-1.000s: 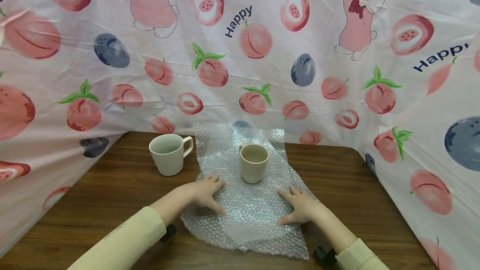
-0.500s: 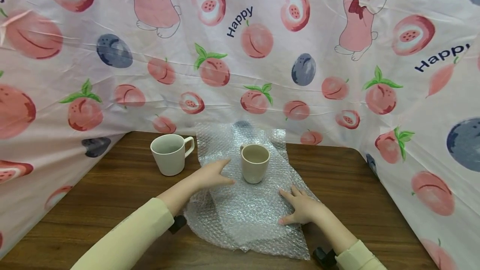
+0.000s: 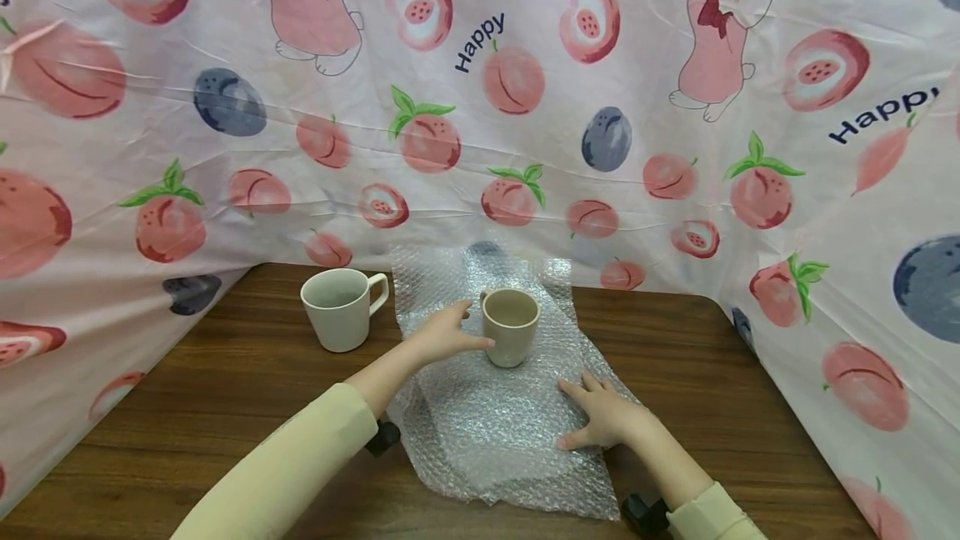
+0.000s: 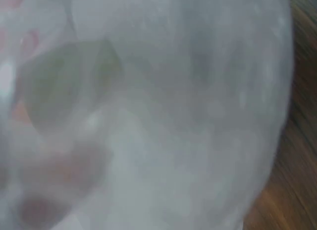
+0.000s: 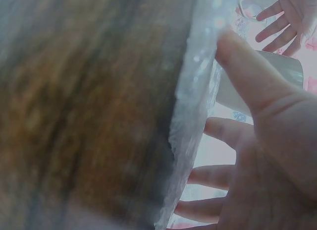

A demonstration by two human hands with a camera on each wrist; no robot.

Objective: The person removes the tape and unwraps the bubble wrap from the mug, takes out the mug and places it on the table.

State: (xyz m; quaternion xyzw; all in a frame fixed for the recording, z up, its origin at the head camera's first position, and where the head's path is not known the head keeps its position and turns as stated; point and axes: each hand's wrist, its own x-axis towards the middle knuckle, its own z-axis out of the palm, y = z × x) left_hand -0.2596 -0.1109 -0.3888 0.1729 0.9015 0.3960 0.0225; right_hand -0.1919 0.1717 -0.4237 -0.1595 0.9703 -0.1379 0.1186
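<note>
A beige mug (image 3: 510,332) stands upright on a sheet of bubble wrap (image 3: 498,440) in the head view. My left hand (image 3: 444,335) reaches in from its left side, thumb and fingers spread towards it; whether they touch is unclear. On the sheet's right part rests my right hand (image 3: 606,417), fingers spread. The right wrist view shows this hand (image 5: 277,126) against the wrap's edge, with the mug (image 5: 290,66) and the other hand (image 5: 295,17) beyond. Blurred bubble wrap (image 4: 198,116) covers most of the left wrist view, hiding that hand's fingers.
To the left of the wrap stands a larger white mug (image 3: 337,323), its handle pointing right. Everything lies on a dark wooden table (image 3: 697,382). A fruit-patterned curtain (image 3: 525,132) closes off the back and both sides.
My left hand has lifted from the wrap's left part and moved forward and right, up to the beige mug. My right hand has stayed on the wrap.
</note>
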